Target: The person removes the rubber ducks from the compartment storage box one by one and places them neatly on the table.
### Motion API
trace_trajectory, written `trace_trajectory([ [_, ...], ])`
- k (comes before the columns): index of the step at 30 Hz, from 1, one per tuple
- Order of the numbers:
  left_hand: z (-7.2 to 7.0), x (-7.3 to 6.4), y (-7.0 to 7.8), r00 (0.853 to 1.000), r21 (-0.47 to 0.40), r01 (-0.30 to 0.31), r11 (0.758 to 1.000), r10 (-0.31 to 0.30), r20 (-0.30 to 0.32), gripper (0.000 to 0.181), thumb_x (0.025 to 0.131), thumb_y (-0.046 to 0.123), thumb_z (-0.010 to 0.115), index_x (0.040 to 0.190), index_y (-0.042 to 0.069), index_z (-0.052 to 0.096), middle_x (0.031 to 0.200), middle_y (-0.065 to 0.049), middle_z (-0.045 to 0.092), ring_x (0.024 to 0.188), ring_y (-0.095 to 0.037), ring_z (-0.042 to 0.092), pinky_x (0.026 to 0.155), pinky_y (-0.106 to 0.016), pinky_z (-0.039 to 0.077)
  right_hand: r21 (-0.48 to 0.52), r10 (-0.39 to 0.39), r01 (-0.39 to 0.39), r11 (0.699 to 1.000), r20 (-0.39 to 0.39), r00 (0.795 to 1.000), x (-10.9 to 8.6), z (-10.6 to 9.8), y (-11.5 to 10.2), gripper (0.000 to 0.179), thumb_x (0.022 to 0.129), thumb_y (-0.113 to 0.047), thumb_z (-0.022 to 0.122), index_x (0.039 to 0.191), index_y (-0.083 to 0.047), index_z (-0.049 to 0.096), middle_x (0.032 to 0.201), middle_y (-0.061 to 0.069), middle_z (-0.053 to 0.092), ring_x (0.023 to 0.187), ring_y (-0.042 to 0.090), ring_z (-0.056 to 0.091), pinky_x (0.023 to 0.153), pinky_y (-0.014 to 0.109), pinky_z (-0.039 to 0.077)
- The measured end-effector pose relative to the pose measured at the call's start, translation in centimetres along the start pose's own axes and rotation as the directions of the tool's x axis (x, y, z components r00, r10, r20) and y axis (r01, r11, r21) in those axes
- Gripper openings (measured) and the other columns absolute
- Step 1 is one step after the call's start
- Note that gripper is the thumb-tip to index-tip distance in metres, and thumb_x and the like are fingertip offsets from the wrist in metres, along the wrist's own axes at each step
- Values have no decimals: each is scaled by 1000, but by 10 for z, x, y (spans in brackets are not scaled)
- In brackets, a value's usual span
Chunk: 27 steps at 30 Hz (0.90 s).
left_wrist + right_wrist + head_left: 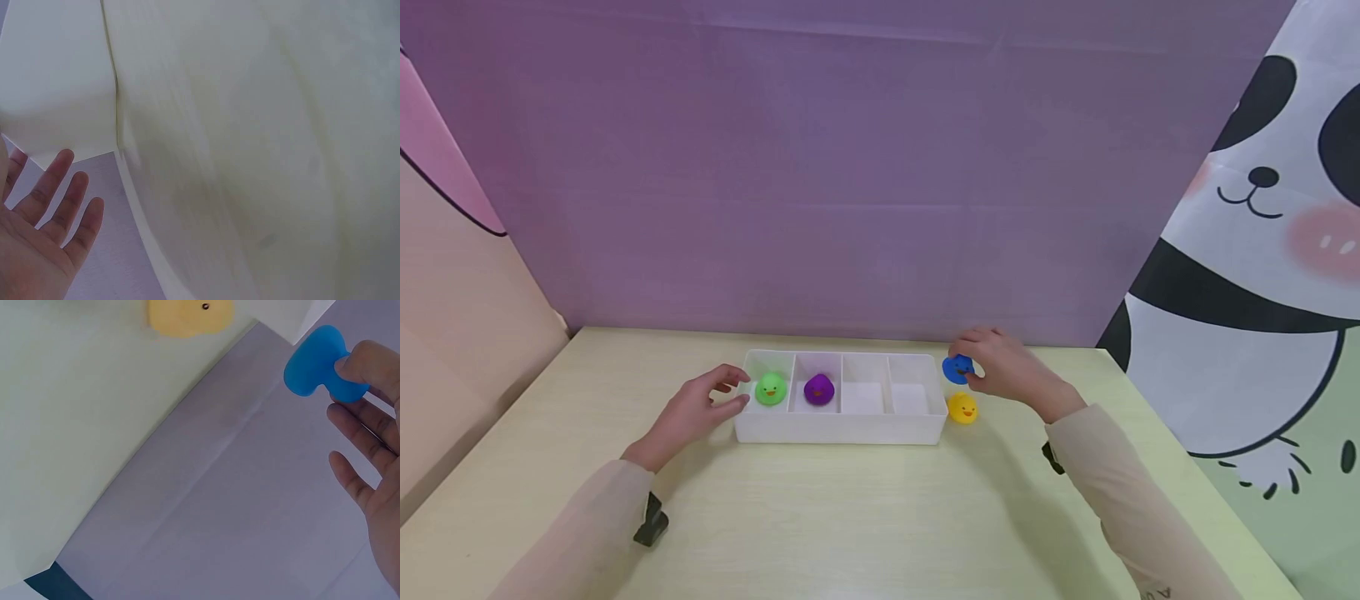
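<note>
My right hand [1009, 367] pinches a blue rubber duck [957, 368] just off the right end of a white divided box [838, 429]. In the right wrist view, the thumb and fingertips are on the blue duck [315, 361], while the little finger stands free of it. A yellow rubber duck [962, 408] sits on the table below that hand, close beside the box. My left hand [688, 417] is at the box's left end, fingers loosely spread, nothing gripped; whether it touches the wall I cannot tell. A green duck [771, 388] occupies the leftmost compartment, and a purple duck [819, 389] the one beside it.
The box stands near the back edge of a pale wooden table [820, 517]. Behind rises a purple backdrop [850, 183]. A panda-printed sheet [1247, 275] hangs on the right. The two right-hand compartments hold no ducks.
</note>
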<state>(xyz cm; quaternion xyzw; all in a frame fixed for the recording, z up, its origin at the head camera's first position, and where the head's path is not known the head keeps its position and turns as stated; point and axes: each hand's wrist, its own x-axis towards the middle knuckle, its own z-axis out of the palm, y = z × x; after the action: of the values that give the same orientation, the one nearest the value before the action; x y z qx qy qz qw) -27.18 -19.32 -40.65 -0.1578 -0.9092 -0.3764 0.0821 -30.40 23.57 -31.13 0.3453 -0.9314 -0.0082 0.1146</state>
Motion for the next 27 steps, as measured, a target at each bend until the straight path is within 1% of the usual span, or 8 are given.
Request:
trace_trajectory([
  [3,0,0,0,1000,1,-2,1000,2,2,31,87,25,60,115,12,55,113,-10,60,106,-30,55,84,-46,46,-7,16,-16,1000,-3,1000,-6,2,5,29,71,-11,76,98,-12,64,98,2,63,92,23,55,88,47,44],
  [11,0,0,-1,1000,8,-8,1000,8,-8,31,87,25,60,114,12,55,112,-9,61,103,-29,56,83,-45,47,-32,21,-22,999,-20,1000,-21,12,20,29,69,-11,77,96,-11,65,96,3,63,89,23,55,83,46,45],
  [16,0,-1,-1,1000,8,-8,1000,8,-12,31,87,26,60,114,12,56,111,-9,61,103,-28,56,82,-45,47,-33,41,-41,999,-7,999,-31,19,29,30,68,-10,77,95,-10,65,96,4,63,88,22,55,83,45,46],
  [23,-1,-1,1,1000,-8,7,1000,-7,-4,30,87,25,60,114,14,55,111,-7,61,104,-27,55,85,-46,46,-16,99,-98,995,27,995,-43,27,36,32,67,-9,79,96,-11,65,96,3,64,90,22,56,78,43,46],
  [27,-1,-1,1,1000,-6,0,1000,0,-6,30,87,25,60,114,13,55,111,-8,61,104,-28,55,84,-46,46,-16,99,-99,995,29,995,-48,34,39,32,67,-9,78,95,-12,65,95,2,64,88,21,56,76,43,47],
])
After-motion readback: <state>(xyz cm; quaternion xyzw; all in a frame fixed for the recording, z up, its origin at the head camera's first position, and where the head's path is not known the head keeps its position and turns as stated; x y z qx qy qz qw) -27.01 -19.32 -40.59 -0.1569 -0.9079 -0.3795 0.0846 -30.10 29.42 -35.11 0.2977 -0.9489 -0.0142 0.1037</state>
